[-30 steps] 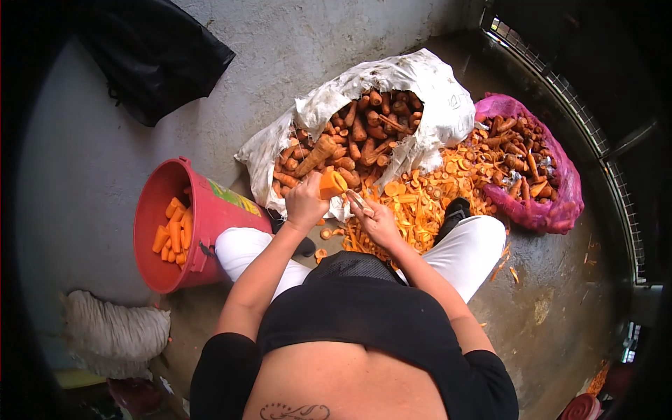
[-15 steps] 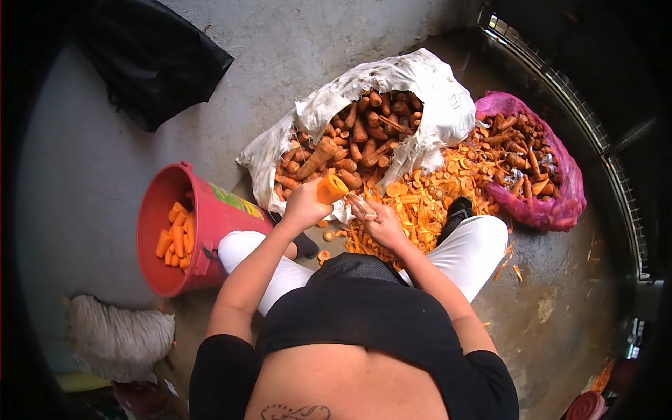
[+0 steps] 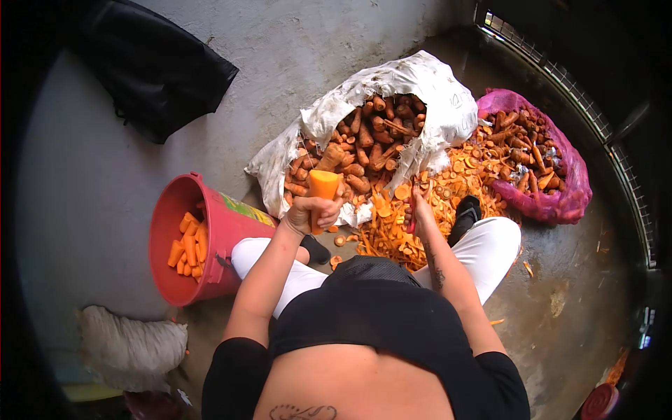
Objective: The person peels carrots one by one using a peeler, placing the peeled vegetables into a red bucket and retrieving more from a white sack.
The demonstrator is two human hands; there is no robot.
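Observation:
Upright in my left hand (image 3: pixel 313 212) is a thick peeled carrot (image 3: pixel 323 185), its cut top showing above my wrapped fingers. My right hand (image 3: pixel 419 213) is closed around a red-handled tool (image 3: pixel 411 218), whose dark blade points away from me over the peelings. The two hands are apart. Beyond them lies an open white sack (image 3: pixel 448 94) of unpeeled carrots (image 3: pixel 364 136). Orange peelings and round slices (image 3: pixel 392 231) are heaped on the floor below and beside my right hand.
A red bucket (image 3: pixel 231 241) with peeled carrots (image 3: pixel 189 245) lies tilted at the left. At the right is a pink mesh bag (image 3: pixel 570 199) of carrots and scraps. Black plastic (image 3: pixel 161 73) is at the upper left, a pale sack (image 3: pixel 133 346) at the lower left.
My hands have moved apart. The carrot has gone from tilted to upright in my left hand, and my right hand has moved right, with the red tool now visible. The view has shifted slightly.

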